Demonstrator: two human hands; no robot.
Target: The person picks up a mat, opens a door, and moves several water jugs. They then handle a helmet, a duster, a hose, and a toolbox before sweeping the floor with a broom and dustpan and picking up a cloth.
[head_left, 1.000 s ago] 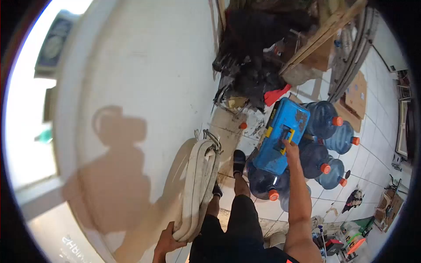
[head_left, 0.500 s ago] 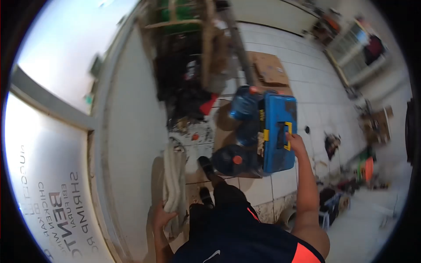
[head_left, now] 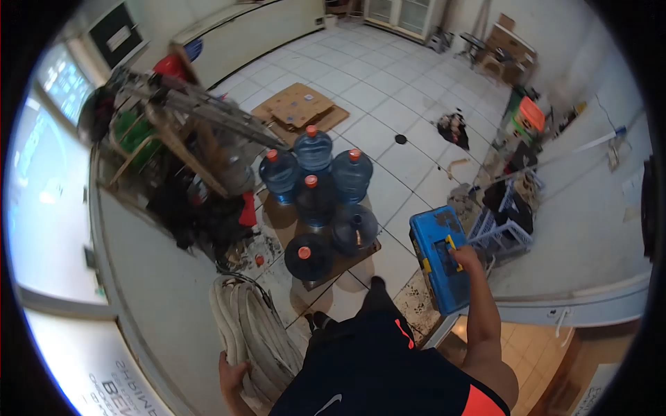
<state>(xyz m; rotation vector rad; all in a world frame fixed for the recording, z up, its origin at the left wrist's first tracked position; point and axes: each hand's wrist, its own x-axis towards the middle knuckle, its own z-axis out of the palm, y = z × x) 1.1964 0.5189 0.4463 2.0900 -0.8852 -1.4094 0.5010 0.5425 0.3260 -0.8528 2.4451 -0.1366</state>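
- Head view, concealed parts: left hand (head_left: 234, 376) grips the outer edge of the coiled white tubing (head_left: 239, 326), fingers partly hidden; the coil's near end passes behind the dark shirt (head_left: 374, 381).
- Head view, objects: blue toolbox (head_left: 436, 277), dark-scuffed, hangs from the right hand (head_left: 468, 258), which is closed on its yellow handle (head_left: 451, 244).
- Head view, surroundings: left of the right hand, orange-capped water jugs (head_left: 316, 202) on tiled floor (head_left: 378, 180); to its right, a pale crate (head_left: 512, 237).
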